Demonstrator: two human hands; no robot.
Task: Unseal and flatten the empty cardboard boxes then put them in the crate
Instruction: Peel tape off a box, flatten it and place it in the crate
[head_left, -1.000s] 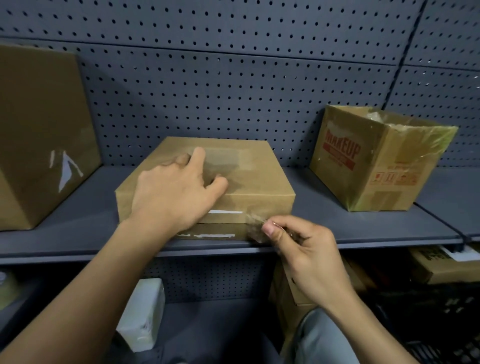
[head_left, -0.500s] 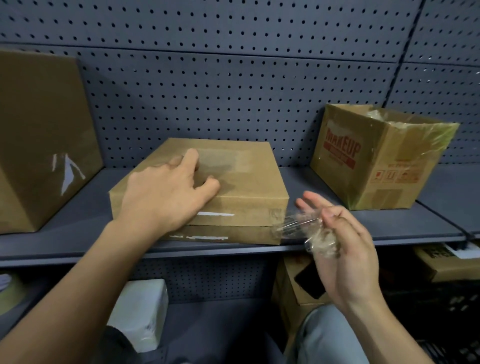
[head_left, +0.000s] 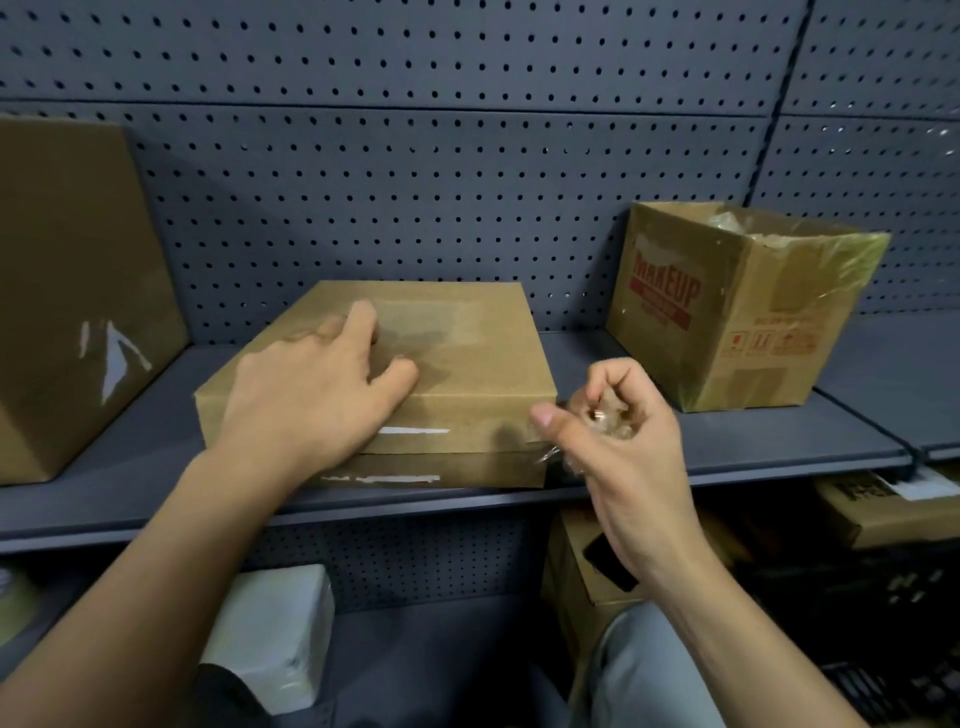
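The box (head_left: 457, 364) is lying flat on the shelf (head_left: 727, 452), near its middle, with its broad top facing up. Its long axis is running along the shelf, roughly 9 to 3 o'clock. It is sitting slightly turned, so that its front-right corner is coming closest to the shelf's front lip. A seam is crossing the front face, with 2 white streaks beside it, and a pale tape patch is showing on the top.

The left hand (head_left: 311, 395) is resting palm down on the front-left part of the top. Its fingers are relaxed and spread, and the thumb is pointing toward 3 o'clock.

The right hand (head_left: 618, 452) is hovering at 4 o'clock of the box, just off the front-right corner. Its fingers are curling round a crumpled tape wad (head_left: 608, 418). A thin strand is glinting beside the corner, and I cannot tell whether it is attached.

At 9 o'clock a strip of bare shelf is separating the box from a big box (head_left: 67, 291). Toward 2 o'clock a wider bare stretch is lying before the MAKEUP box (head_left: 737, 312), which is standing open-topped and angled. At 12 o'clock a narrow band of shelf is running between the box and the pegboard (head_left: 415, 182). Under the lip, a white pack (head_left: 275, 639) is sitting at 7 o'clock and a low box (head_left: 576, 566) at 5 o'clock.
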